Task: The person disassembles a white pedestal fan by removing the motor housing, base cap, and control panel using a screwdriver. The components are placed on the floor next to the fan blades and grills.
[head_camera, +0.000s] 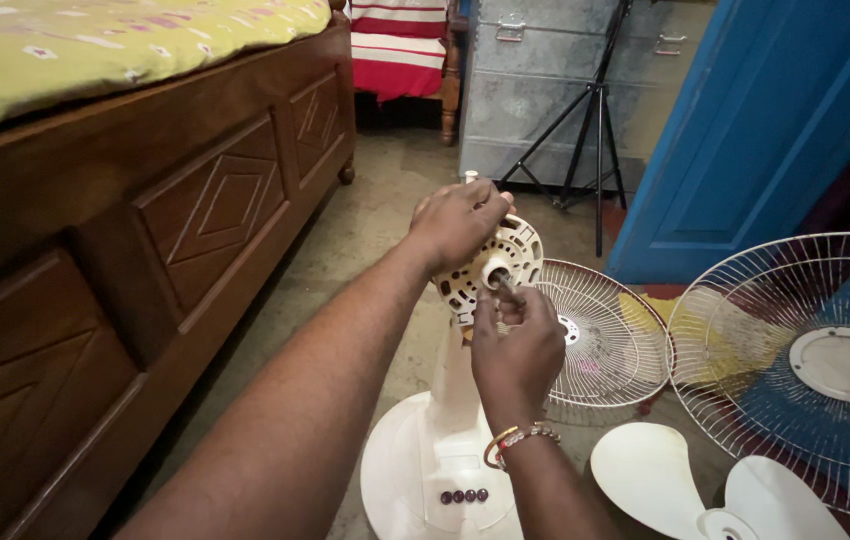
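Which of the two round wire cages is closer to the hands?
The smaller-looking wire cage, right behind the right hand. The other cage lies farther right, with a big white disc in its middle.

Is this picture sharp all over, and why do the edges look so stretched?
Head view: the wide lens stretches the left forearm and bows the brown wooden bed frame; soft, even light, no harsh glare; both hands, left and right, on the white fan motor housing are sharp; the right-hand wire fan guard shows slight softness.

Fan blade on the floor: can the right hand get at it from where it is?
Probably yes: the fan blade lies uncovered just right of the right hand, nothing between them, though the hand is busy at the motor shaft.
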